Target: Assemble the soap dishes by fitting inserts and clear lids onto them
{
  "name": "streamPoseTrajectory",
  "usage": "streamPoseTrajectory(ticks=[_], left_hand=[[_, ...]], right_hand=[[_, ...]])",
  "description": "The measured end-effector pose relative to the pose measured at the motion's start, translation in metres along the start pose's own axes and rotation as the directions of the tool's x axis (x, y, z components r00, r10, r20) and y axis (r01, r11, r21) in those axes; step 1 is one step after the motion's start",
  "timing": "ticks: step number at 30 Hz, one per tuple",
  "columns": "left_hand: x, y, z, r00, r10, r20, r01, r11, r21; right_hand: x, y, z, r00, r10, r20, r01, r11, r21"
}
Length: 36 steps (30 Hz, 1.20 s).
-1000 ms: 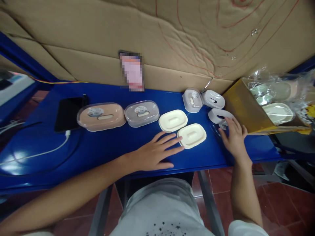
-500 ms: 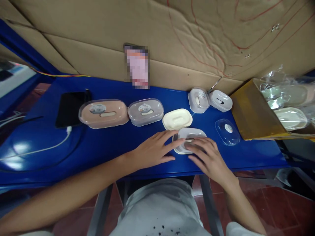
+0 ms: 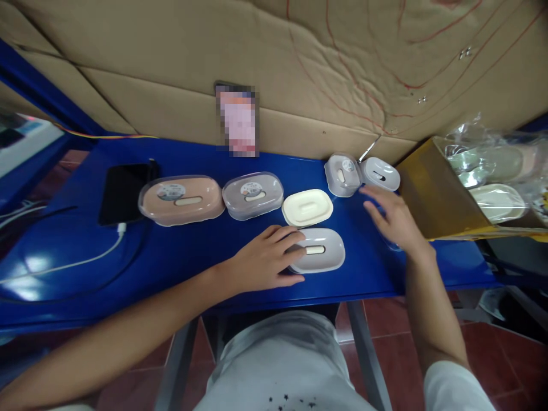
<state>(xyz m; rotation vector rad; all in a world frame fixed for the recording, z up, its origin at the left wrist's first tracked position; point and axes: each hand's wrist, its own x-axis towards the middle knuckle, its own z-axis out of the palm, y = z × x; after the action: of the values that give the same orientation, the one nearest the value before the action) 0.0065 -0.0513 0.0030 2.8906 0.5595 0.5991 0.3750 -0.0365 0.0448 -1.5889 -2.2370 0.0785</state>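
Note:
A light grey oval dish (image 3: pixel 327 260) with a white slot piece lies near the table's front edge. My left hand (image 3: pixel 268 260) rests on its left end, fingers spread. My right hand (image 3: pixel 391 217) is over the clear lid (image 3: pixel 394 247), which it mostly hides; its fingers are apart and point toward another grey dish (image 3: pixel 387 171). Behind the front dish sits a cream oval tray (image 3: pixel 307 206). A lidded grey box (image 3: pixel 252 197) and a lidded pink box (image 3: pixel 201 200) stand to the left. A small lidded box (image 3: pixel 343 176) is beside the rear grey dish.
At the right stands a cardboard box (image 3: pixel 422 197) holding wrapped dishes. A black device (image 3: pixel 122 191) with a white cable lies at the left. A blurred-out phone-like object (image 3: pixel 238 121) leans on the cardboard wall (image 3: pixel 149 57) behind the blue table (image 3: pixel 205 251).
My right hand has left the front dish and moved right, over the clear lid. The front dish is more exposed and sits slightly further left. My left hand is nearly where it was.

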Motion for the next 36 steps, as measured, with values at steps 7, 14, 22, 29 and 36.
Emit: streamPoseTrajectory(ticks=[7, 14, 22, 29, 36], left_hand=[[-0.001, -0.011, -0.006, 1.000, -0.007, -0.028, 0.006, 1.000, -0.020], [-0.001, -0.012, -0.007, 1.000, -0.009, -0.019, 0.008, 0.999, -0.043], [-0.001, -0.015, -0.008, 0.999, -0.035, -0.032, 0.034, 0.999, -0.035], [-0.002, -0.020, -0.008, 0.993, -0.098, -0.061, 0.098, 0.995, 0.000], [-0.001, -0.024, -0.008, 0.983, -0.175, -0.062, 0.173, 0.984, -0.045]], right_hand=[[0.027, 0.074, 0.020, 0.961, 0.276, 0.007, -0.252, 0.889, -0.383], [0.021, 0.014, 0.021, 0.994, 0.005, -0.106, -0.030, 0.970, -0.242], [0.020, -0.048, 0.054, 0.906, -0.385, 0.174, 0.377, 0.923, 0.079], [0.022, -0.031, 0.039, 0.955, -0.268, 0.128, 0.248, 0.956, 0.155], [0.018, 0.017, 0.023, 0.990, 0.086, -0.113, -0.095, 0.992, -0.078]])
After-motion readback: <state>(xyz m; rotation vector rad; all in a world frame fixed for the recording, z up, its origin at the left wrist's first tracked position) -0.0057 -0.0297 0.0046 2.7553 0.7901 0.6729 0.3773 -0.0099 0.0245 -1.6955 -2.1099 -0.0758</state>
